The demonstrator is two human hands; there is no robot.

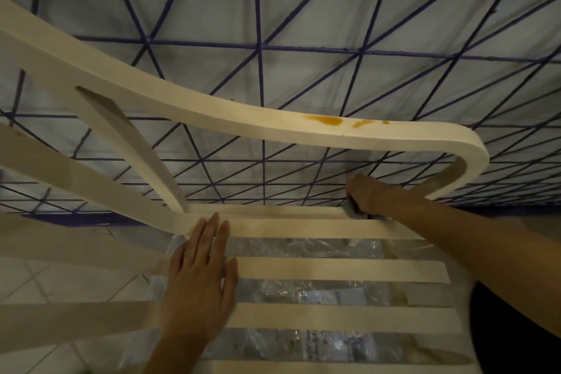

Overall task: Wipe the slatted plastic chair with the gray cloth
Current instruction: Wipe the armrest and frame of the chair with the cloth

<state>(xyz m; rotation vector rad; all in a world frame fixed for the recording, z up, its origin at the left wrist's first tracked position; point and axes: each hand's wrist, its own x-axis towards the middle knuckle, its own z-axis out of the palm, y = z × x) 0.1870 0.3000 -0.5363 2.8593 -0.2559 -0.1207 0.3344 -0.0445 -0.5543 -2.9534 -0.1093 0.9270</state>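
Note:
A cream slatted plastic chair fills the lower half of the head view, its curved armrest arching over the seat. An amber stain marks the top of that armrest. My left hand lies flat, fingers spread, across the seat slats on the left. My right hand is closed on a crumpled gray cloth, pressed against the back edge of the seat near the armrest's curved end. Most of the cloth is hidden under the fist.
Behind the chair rises a pale wall crossed by purple diagonal lines. Crinkled clear plastic sheeting shows through the gaps under the slats. Light floor tiles lie at the lower left.

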